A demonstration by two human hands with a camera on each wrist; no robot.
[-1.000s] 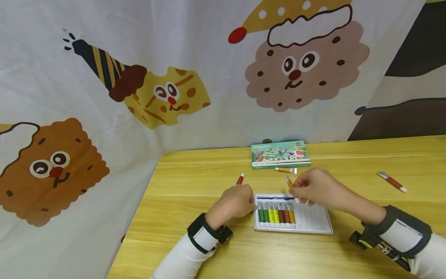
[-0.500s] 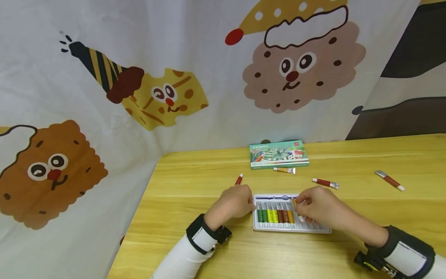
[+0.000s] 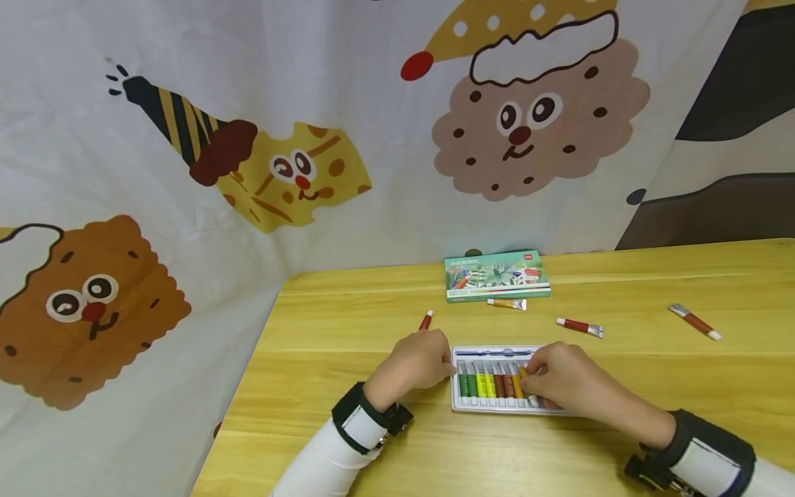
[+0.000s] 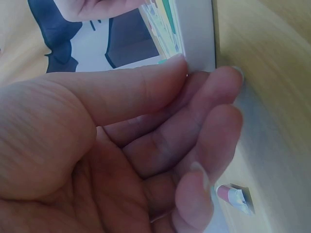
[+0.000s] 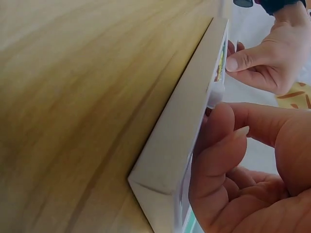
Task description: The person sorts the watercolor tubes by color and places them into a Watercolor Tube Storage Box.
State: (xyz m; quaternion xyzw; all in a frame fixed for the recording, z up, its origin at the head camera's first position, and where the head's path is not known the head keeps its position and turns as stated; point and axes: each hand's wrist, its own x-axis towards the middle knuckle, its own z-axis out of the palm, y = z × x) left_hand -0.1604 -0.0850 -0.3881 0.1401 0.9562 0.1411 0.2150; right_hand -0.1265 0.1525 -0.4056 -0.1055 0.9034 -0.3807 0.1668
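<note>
A white plastic tray [image 3: 456, 407] on the table holds a row of small paint tubes [image 3: 491, 385], green through yellow and brown to ochre, with a thin blue paintbrush [image 3: 491, 353] along its far side. At its left edge, my left hand [image 3: 417, 359] pinches the rim between thumb and curled fingers. My right hand [image 3: 574, 376] is over the tray's right part, thumb and fingers pinching an ochre paint tube [image 3: 524, 374] at the end of the row. The tube's white cap [image 5: 216, 94] shows beyond the fingertips in the right wrist view. This hand hides the slots beneath it.
Behind the tray stands a green paint box [image 3: 497, 276], an ochre tube [image 3: 507, 304] in front of it. Loose red tube [image 3: 580, 327] and brownish-red tube [image 3: 694, 322] lie to the right. Another red tube [image 3: 426, 320] lies behind my left hand. A cartoon-printed cloth [image 3: 385, 228] hangs behind.
My right hand has come down and toward me with the ochre tube, lowering it beside the row in the tray. The red tube it covered now shows. The left hand keeps its place.
</note>
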